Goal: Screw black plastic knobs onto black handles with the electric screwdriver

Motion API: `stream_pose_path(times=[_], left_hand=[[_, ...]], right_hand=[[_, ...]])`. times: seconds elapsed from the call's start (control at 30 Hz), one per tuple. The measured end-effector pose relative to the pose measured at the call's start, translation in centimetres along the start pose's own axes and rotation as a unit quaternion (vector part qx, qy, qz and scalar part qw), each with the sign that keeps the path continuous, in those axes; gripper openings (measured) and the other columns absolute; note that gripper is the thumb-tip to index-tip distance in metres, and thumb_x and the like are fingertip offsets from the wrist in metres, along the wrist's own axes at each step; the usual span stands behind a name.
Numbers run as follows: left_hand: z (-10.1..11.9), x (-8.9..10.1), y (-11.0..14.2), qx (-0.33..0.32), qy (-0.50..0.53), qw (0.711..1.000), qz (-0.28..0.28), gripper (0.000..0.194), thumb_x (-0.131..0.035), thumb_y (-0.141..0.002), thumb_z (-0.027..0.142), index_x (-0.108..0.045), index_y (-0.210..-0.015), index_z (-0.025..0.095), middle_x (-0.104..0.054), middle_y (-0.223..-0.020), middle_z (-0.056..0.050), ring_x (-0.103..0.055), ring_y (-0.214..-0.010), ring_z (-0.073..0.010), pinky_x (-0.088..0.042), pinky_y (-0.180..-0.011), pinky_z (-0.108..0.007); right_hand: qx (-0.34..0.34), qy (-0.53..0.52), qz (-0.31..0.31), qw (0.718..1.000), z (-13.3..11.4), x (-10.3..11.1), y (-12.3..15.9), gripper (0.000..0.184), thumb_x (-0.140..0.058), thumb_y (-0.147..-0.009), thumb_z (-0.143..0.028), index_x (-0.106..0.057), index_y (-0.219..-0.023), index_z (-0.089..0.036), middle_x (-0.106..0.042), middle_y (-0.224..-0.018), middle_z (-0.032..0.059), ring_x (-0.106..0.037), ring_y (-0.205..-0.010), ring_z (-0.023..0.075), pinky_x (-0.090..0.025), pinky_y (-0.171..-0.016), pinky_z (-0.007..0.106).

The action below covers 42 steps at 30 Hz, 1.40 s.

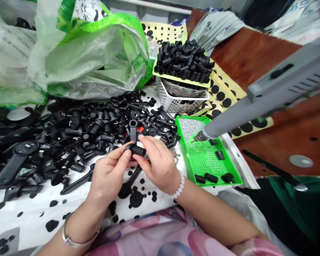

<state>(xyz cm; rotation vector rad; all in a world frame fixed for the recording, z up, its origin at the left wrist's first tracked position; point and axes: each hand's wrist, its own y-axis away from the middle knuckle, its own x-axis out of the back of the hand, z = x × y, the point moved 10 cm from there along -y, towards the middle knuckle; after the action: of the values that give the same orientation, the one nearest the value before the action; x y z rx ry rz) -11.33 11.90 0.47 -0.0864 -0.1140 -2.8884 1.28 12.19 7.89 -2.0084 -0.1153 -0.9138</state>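
Between my two hands is a black plastic crank handle with a cylindrical knob. A flat black arm with a ring end rises just behind the fingers; I cannot tell whether it joins the knob. My left hand pinches the knob's wider end between thumb and fingers. On the other side my right hand is closed around the piece, thumb below the knob and fingers behind it. A loose heap of similar black parts spreads beyond and left of both hands.
A green tray with small silvery pieces and several black knobs sits right. Over it reaches a grey power screwdriver. Behind are a yellow-green tray of black sleeves, a white basket and plastic bags.
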Motion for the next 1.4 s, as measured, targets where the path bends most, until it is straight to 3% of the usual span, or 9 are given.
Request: stream_pose_path(times=[0.13, 0.47, 0.7, 0.9, 1.03, 1.1, 1.17, 1.27, 1.4], left_hand=[[-2.1, -0.2, 0.0, 0.078, 0.131, 0.988, 0.017, 0.034, -0.067, -0.08, 0.037, -0.07, -0.105, 0.015, -0.073, -0.107, -0.007, -0.071, -0.084, -0.0197, -0.06, -0.08, -0.035], [-1.4, 0.0, 1.0, 0.008, 0.02, 1.0, 0.011, 0.039, -0.06, -0.085, 0.037, -0.065, -0.119, 0.018, -0.067, -0.122, -0.006, -0.063, -0.11, -0.0252, -0.049, -0.1, -0.041], [0.1, 0.8, 1.8, -0.073, -0.076, 0.992, 0.064, 0.033, -0.056, -0.089, 0.031, -0.065, -0.119, 0.02, -0.067, -0.123, -0.003, -0.061, -0.113, -0.0221, -0.045, -0.104, -0.035], [1.8, 0.6, 2.5, -0.144, -0.166, 0.973, 0.065, 0.03, -0.052, -0.091, 0.027, -0.065, -0.117, 0.022, -0.067, -0.122, -0.001, -0.063, -0.11, -0.0209, -0.046, -0.102, -0.034], [3.0, 0.2, 2.8, -0.214, -0.196, 0.955, 0.053, 0.031, -0.051, -0.09, 0.02, -0.064, -0.119, 0.023, -0.068, -0.121, -0.002, -0.063, -0.11, -0.0196, -0.046, -0.102, -0.035], [3.7, -0.1, 3.0, -0.257, -0.214, 0.942, 0.034, 0.032, -0.051, -0.089, 0.016, -0.063, -0.118, 0.024, -0.067, -0.121, -0.003, -0.062, -0.111, -0.0197, -0.045, -0.103, -0.035], [3.9, -0.2, 3.2, -0.279, -0.227, 0.933, 0.02, 0.037, -0.054, -0.088, 0.016, -0.059, -0.124, 0.025, -0.066, -0.123, -0.004, -0.062, -0.112, -0.0207, -0.046, -0.101, -0.036], [3.7, -0.1, 3.0, -0.271, -0.25, 0.93, 0.01, 0.059, -0.06, -0.085, 0.02, -0.04, -0.14, 0.027, -0.063, -0.127, -0.007, -0.063, -0.109, -0.0227, -0.049, -0.097, -0.037], [4.4, -2.2, 3.7, -0.321, -0.339, 0.884, -0.029, 0.072, -0.059, -0.085, 0.017, -0.023, -0.147, 0.027, -0.061, -0.128, -0.011, -0.062, -0.11, -0.0245, -0.05, -0.095, -0.038]], right_hand=[[0.015, 0.09, -0.065, 0.994, -0.3, -0.7, 0.0, 0.032, -0.047, -0.094, -0.032, -0.06, -0.109, -0.007, -0.065, -0.079, 0.0095, -0.058, -0.069, 0.0195, -0.046, -0.06, 0.031], [0.057, 0.161, -0.141, 0.975, -1.0, -1.7, -0.2, 0.036, -0.037, -0.096, -0.035, -0.059, -0.078, -0.014, -0.055, -0.062, 0.0043, -0.05, -0.055, 0.0154, -0.032, -0.048, 0.03], [-0.127, -0.075, -0.158, 0.976, 1.4, -2.8, 0.9, 0.033, -0.042, -0.093, -0.037, -0.052, -0.07, -0.016, -0.051, -0.057, -0.0004, -0.045, -0.05, 0.0103, -0.031, -0.05, 0.024], [-0.377, -0.397, -0.141, 0.825, 2.7, -5.3, 3.5, 0.027, -0.051, -0.082, -0.035, -0.044, -0.063, -0.018, -0.039, -0.049, -0.0062, -0.033, -0.043, 0.006, -0.027, -0.041, 0.019], [-0.426, -0.488, -0.163, 0.745, 2.3, -6.3, 4.1, 0.031, -0.051, -0.082, -0.039, -0.042, -0.061, -0.018, -0.034, -0.049, -0.0075, -0.03, -0.042, 0.0045, -0.025, -0.039, 0.018], [-0.395, -0.454, -0.215, 0.769, 2.2, -5.9, 3.9, 0.023, -0.052, -0.083, -0.036, -0.053, -0.072, -0.016, -0.041, -0.055, -0.006, -0.036, -0.045, 0.0051, -0.03, -0.041, 0.018], [-0.35, -0.364, -0.238, 0.83, 2.8, -4.4, 3.4, 0.026, -0.056, -0.082, -0.031, -0.059, -0.1, -0.014, -0.054, -0.07, -0.001, -0.045, -0.053, 0.0071, -0.038, -0.046, 0.02], [-0.259, -0.245, -0.174, 0.918, 3.3, -0.8, 1.9, 0.049, -0.058, -0.082, -0.027, -0.047, -0.128, -0.014, -0.061, -0.105, 0.01, -0.056, -0.077, 0.0129, -0.048, -0.06, 0.025], [-0.201, -0.255, -0.151, 0.934, 2.6, 0.3, 1.5, 0.044, -0.061, -0.083, -0.028, -0.052, -0.125, -0.017, -0.06, -0.11, 0.0096, -0.057, -0.077, 0.012, -0.051, -0.062, 0.025]])
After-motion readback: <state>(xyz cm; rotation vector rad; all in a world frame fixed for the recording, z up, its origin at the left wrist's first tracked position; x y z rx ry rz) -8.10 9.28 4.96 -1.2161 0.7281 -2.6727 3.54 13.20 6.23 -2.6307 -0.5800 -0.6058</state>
